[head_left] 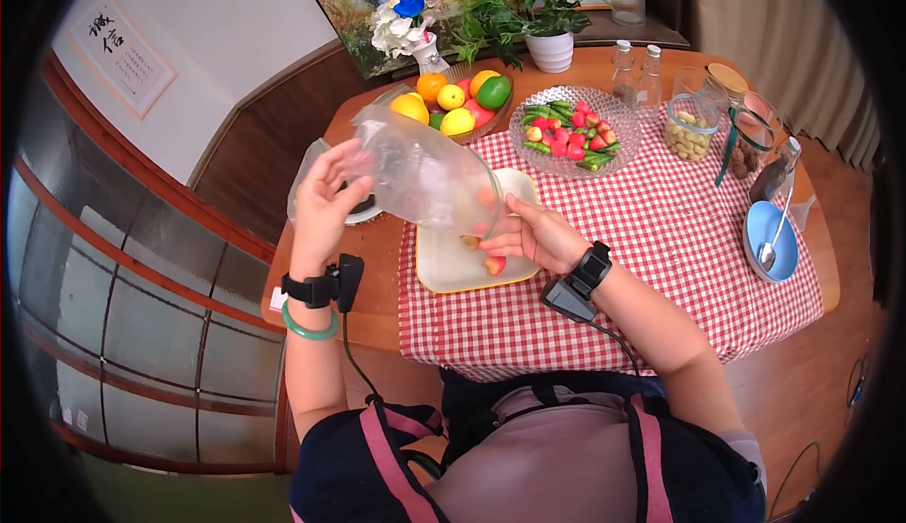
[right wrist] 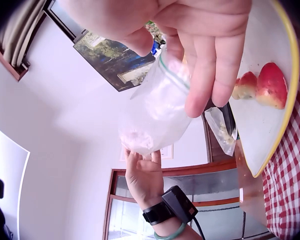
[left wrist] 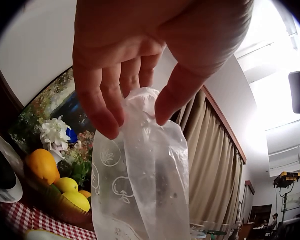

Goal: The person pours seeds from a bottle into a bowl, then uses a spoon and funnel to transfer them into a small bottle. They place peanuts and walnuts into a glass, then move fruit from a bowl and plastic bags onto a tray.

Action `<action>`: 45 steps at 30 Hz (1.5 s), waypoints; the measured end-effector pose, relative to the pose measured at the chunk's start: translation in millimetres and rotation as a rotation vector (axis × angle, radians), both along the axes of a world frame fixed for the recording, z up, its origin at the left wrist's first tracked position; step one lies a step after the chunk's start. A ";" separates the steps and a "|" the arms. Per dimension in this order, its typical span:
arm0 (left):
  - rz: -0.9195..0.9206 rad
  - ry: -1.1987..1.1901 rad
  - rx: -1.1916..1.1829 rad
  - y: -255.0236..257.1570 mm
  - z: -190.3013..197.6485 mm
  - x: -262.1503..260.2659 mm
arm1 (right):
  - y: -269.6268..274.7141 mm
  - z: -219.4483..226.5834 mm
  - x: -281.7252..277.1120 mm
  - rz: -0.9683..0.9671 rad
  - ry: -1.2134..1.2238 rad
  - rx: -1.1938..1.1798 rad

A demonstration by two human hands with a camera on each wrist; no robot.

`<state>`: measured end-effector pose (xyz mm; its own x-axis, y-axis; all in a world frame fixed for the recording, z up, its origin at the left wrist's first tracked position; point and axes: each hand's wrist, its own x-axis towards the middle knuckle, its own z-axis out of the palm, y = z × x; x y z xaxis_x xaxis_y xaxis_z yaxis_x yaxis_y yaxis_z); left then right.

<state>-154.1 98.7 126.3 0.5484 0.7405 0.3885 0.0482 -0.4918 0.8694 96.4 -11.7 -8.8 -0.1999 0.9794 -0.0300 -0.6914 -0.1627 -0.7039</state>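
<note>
A clear zip bag [head_left: 420,174] with white fruit outlines hangs tilted over a white tray [head_left: 445,266] with a yellow rim, its mouth facing the right. My left hand [head_left: 330,193] pinches the bag's bottom end between thumb and fingers, raised above the mouth. At the mouth's edge, my right hand [head_left: 543,235] holds the rim with its fingers, palm turned up. Two small red fruits with pale yellow parts [right wrist: 272,86] lie in the tray beneath; another reddish shape [head_left: 486,195] shows through the bag's plastic near the mouth.
Behind the bag stands a bowl of mixed fruit [head_left: 504,115]. A glass plate [head_left: 612,157] holds red pieces and green peppers. Jars [head_left: 692,126], bottles [head_left: 648,84] and a blue bowl with a spoon [head_left: 763,230] stand on the right. A potted plant [head_left: 550,51] is at the back.
</note>
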 end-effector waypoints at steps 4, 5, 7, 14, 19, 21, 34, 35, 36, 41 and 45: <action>0.164 -0.244 -0.062 15.9 -7.0 -48.2 | 4.5 -6.2 7.4 -0.068 -0.027 -0.049; 0.178 -0.323 -0.105 21.2 -10.5 -63.6 | 5.3 -6.7 10.4 -0.080 -0.032 -0.048; 0.207 -0.460 -0.188 29.6 -19.1 -92.5 | 6.9 -7.6 13.6 -0.090 -0.038 -0.046; 0.139 -0.629 -0.561 79.3 -118.1 -168.2 | 7.5 -3.6 16.3 -0.131 -0.084 -0.016; 0.501 -0.278 -0.608 82.5 -146.1 -179.3 | 3.1 6.4 29.0 -0.236 -0.217 -0.019; 0.829 -0.005 -0.442 84.8 -147.1 -177.7 | 0.0 7.0 34.7 -0.293 -0.310 -0.042; 0.061 0.645 0.528 -21.9 -79.3 9.6 | -8.6 -17.7 53.5 -0.438 -0.554 -0.053; 0.020 0.627 0.536 -23.7 -80.3 16.6 | -10.1 -17.4 52.9 -0.451 -0.559 -0.004; 0.100 0.639 0.486 -18.8 -82.1 18.8 | -10.9 -17.3 51.3 -0.486 -0.673 0.073; 0.509 0.843 0.543 9.4 -88.7 7.3 | -23.7 0.7 30.4 -0.556 -1.164 0.407; 0.615 1.028 0.455 14.7 -102.7 -14.4 | -20.2 11.3 14.0 -0.435 -1.441 0.554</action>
